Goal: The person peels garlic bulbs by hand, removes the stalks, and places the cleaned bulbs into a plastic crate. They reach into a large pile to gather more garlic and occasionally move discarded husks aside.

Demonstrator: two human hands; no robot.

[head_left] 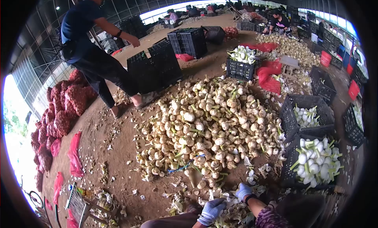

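Observation:
At the bottom centre is my left hand (212, 210), in a pale glove with a striped cuff, low over scattered peels; its fingers look curled, and whatever they hold is too small to make out. My right hand (243, 192), gloved, with a dark band at the wrist, is a little higher and to the right. Its fingers are bent together and their contents cannot be made out. Beyond both hands lies a big pile of garlic bulbs (212, 121) with a blue string (183, 168) on its near side. White peels (232, 218) lie around my hands.
At the right stand a black crate of peeled garlic (286, 165) and another behind it (290, 120). Another person (88, 43) walks at the upper left beside black crates (155, 66). Red mesh sacks (73, 98) are stacked left. A small stool (80, 206) stands lower left.

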